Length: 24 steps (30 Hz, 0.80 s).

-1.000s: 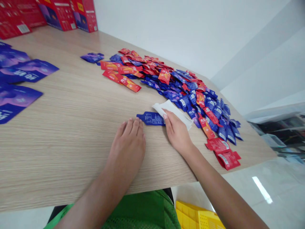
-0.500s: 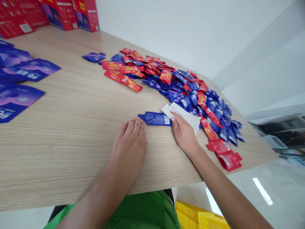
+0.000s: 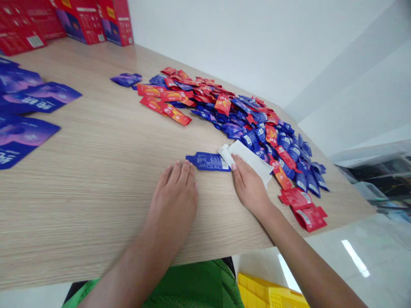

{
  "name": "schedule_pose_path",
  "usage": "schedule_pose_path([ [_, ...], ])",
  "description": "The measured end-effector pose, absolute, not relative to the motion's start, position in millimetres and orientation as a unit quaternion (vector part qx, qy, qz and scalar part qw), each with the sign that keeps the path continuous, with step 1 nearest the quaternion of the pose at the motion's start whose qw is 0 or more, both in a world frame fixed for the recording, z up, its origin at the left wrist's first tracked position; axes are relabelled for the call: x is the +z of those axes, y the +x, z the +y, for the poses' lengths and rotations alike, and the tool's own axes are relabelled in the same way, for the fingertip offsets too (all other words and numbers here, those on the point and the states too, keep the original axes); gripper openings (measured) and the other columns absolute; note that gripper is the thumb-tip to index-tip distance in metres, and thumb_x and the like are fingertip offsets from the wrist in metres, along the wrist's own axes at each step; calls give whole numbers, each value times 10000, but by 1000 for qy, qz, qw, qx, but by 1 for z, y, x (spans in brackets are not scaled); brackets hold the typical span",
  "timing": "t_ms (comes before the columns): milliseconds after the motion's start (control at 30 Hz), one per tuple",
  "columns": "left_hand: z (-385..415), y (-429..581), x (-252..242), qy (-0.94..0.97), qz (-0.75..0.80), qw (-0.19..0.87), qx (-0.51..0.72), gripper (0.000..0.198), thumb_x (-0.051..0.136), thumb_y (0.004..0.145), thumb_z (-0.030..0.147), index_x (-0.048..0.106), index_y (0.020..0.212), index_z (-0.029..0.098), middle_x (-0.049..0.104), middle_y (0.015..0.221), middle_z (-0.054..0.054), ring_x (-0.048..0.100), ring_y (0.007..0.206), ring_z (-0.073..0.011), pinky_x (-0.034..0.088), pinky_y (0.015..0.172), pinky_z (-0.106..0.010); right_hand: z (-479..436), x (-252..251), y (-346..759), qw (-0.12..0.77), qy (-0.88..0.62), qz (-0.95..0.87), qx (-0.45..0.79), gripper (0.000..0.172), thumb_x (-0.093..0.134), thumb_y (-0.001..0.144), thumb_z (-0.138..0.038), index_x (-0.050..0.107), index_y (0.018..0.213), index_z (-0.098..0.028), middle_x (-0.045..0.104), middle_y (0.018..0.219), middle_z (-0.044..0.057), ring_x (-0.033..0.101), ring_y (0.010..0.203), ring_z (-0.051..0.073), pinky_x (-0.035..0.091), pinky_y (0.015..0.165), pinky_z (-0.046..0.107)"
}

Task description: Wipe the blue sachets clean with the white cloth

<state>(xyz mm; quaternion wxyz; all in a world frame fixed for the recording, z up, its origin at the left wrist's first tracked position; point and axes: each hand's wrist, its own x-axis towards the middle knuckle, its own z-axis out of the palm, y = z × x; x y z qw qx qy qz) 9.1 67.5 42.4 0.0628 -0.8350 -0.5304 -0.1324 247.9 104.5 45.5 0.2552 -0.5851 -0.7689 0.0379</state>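
A flat blue sachet (image 3: 212,162) with a narrow neck lies printed side up on the table, its barcode end towards the right. My left hand (image 3: 176,192) rests flat on the wood, fingers stretched out side by side, with the fingertips at the sachet's neck. In my right hand (image 3: 248,184) is a folded white cloth (image 3: 248,157), pinched between thumb and fingers. One edge of the cloth lies against the sachet's barcode end. What is under the cloth and under my left fingertips is hidden.
Beyond the cloth spreads a heap of red and blue sachets (image 3: 231,115). Two red sachets (image 3: 303,207) lie near the right edge. Large blue pouches (image 3: 28,132) are at the left, with red boxes (image 3: 80,21) behind. A yellow crate (image 3: 269,293) stands below the table.
My right hand and the white cloth have shifted very slightly to the right along the sachet's barcode end. The left hand and the sachet stay in place.
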Motion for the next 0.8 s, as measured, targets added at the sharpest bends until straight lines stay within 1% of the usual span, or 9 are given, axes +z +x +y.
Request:
schedule_pose_path([
  [100,68,10,41,-832,-534,66,-131,566,403,989,136,471,1524,-38,547,1581,-255,526,1481,-367,426,1238,-524,102,51,235,269,-588,-762,37,535,309,1150,-410,604,1502,-136,666,1492,186,601,1437,300,457,1233,556],
  [233,68,8,43,-837,-528,72,-127,527,412,990,150,553,1476,2,595,1544,-235,551,1461,-359,436,1231,-515,104,55,186,258,-507,-820,67,490,307,1153,-317,572,1548,-201,607,1576,104,514,1514,219,390,1294,461],
  [333,68,7,44,-839,-524,76,-123,501,393,1009,171,595,1437,5,633,1504,-234,571,1441,-361,440,1227,-513,105,53,176,221,-456,-858,89,489,309,1148,-271,567,1558,-202,592,1591,108,479,1539,218,360,1310,469],
  [433,68,7,44,-840,-524,72,-121,539,366,1022,178,516,1502,-12,572,1566,-231,539,1473,-357,439,1233,-512,99,48,202,236,-520,-818,76,485,336,1150,-328,585,1544,-195,590,1591,118,493,1531,238,356,1312,493],
  [500,68,8,43,-839,-526,68,-120,556,364,1019,170,473,1527,-28,544,1588,-238,525,1484,-359,434,1239,-517,94,45,227,250,-567,-782,62,521,340,1146,-396,587,1540,-159,587,1586,154,518,1512,280,373,1297,537],
  [567,68,10,43,-837,-530,64,-120,566,371,1011,155,449,1534,-47,532,1592,-256,520,1487,-367,428,1243,-527,91,46,245,256,-594,-761,53,566,336,1140,-447,592,1527,-123,599,1563,193,544,1488,327,393,1274,588],
  [633,68,11,43,-836,-532,62,-120,570,385,1001,142,446,1533,-52,531,1590,-260,522,1484,-373,431,1241,-532,90,49,247,260,-606,-750,48,574,331,1139,-461,607,1508,-120,635,1521,203,581,1452,344,424,1247,610],
  [700,68,10,43,-836,-531,65,-120,572,394,995,138,451,1533,-45,535,1588,-255,524,1482,-375,437,1237,-533,93,53,233,268,-606,-747,49,545,326,1146,-439,604,1512,-148,647,1518,172,591,1447,308,440,1247,566],
  [800,67,8,44,-840,-525,72,-119,560,397,995,145,479,1518,-39,555,1572,-252,535,1472,-378,447,1231,-533,99,56,198,267,-546,-791,63,500,318,1153,-357,581,1539,-177,607,1574,118,521,1509,232,391,1293,475],
])
